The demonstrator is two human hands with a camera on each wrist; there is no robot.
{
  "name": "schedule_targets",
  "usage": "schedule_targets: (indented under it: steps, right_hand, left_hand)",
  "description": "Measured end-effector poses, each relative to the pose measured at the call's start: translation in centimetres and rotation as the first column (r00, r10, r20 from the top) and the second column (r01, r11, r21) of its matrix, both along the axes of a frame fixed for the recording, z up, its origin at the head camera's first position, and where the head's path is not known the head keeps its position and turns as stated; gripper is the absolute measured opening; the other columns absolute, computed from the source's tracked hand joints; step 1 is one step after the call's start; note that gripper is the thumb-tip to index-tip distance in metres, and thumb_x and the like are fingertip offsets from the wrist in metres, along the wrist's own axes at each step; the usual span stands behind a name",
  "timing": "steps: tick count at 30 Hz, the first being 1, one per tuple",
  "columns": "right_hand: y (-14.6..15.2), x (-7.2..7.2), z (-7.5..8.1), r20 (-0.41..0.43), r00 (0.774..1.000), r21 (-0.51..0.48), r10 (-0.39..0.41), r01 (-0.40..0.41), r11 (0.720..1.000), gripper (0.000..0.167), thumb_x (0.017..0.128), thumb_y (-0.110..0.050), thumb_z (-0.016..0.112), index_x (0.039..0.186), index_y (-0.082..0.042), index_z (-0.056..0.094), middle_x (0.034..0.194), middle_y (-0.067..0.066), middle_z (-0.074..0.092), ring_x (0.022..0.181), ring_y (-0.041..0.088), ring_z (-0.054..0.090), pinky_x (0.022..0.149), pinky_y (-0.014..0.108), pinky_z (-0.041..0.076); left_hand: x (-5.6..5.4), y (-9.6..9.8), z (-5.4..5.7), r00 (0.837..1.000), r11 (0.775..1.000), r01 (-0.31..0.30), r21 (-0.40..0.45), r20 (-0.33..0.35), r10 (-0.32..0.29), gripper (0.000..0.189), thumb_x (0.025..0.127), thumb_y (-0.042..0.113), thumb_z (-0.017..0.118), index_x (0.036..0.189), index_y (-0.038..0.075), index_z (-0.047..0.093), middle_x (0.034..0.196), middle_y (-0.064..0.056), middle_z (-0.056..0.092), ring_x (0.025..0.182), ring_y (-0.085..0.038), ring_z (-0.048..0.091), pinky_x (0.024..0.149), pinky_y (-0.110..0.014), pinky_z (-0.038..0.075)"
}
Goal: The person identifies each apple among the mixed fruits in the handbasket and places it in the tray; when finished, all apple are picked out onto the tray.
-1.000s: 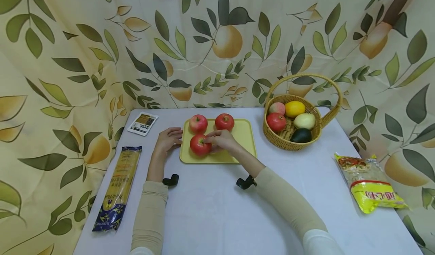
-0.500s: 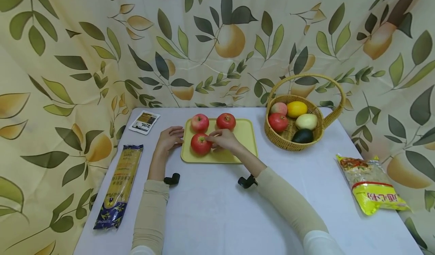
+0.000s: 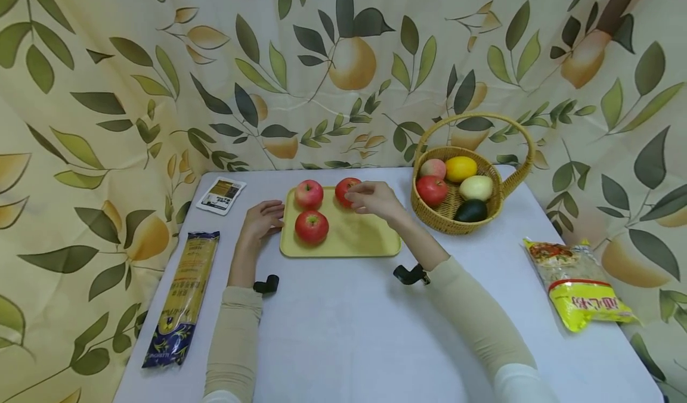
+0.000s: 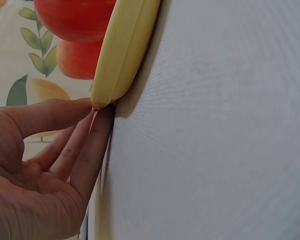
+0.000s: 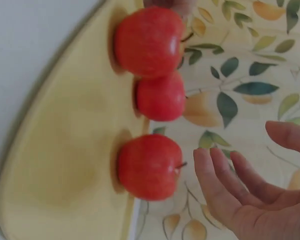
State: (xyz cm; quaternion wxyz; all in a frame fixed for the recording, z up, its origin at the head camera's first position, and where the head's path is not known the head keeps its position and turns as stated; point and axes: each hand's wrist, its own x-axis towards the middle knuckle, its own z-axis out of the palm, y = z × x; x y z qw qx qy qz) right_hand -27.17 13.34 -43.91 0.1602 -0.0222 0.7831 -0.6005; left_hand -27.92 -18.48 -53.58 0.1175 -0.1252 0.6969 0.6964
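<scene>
Three red apples sit on the yellow tray point(image 3: 365, 237): a front left apple point(image 3: 311, 228), a back left apple point(image 3: 308, 195) and a back right apple point(image 3: 343, 192). My left hand point(image 3: 262, 220) holds the tray's left edge; in the left wrist view its thumb and fingertips meet at the rim. My right hand point(image 3: 376, 201) hovers over the tray's right half, partly hiding the back right apple in the head view. The right wrist view shows its fingers point(image 5: 215, 180) spread and bent loosely, holding nothing, a gap away from the nearest apple.
A wicker basket point(image 3: 507, 185) of fruit stands at the back right. A yellow noodle bag point(image 3: 579, 284) lies at the right edge, a spaghetti pack point(image 3: 182, 298) on the left. A small white packet point(image 3: 221, 195) rests behind my left hand.
My right hand has let go of the front left apple and moved up and right, toward the back right apple. My left hand stays at the tray's edge. The head view has shifted slightly.
</scene>
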Motion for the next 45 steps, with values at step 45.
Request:
schedule_targets:
  steps: [45]
  right_hand:
    - [19.2, -8.3, 3.1, 0.059, 0.993, 0.252, -0.098, 0.081, 0.964, 0.045, 0.102, -0.016, 0.06, 0.134, 0.015, 0.056, 0.109, 0.015, 0.072, 0.092, 0.023, 0.074, 0.09, 0.04, 0.062]
  left_hand:
    - [0.3, 0.1, 0.3, 1.0, 1.0, 0.002, 0.0, 0.02, -0.002, 0.07, 0.087, -0.021, 0.062, 0.152, 0.005, 0.052, 0.152, -0.015, 0.056, 0.137, -0.03, 0.056, 0.092, -0.033, 0.06]
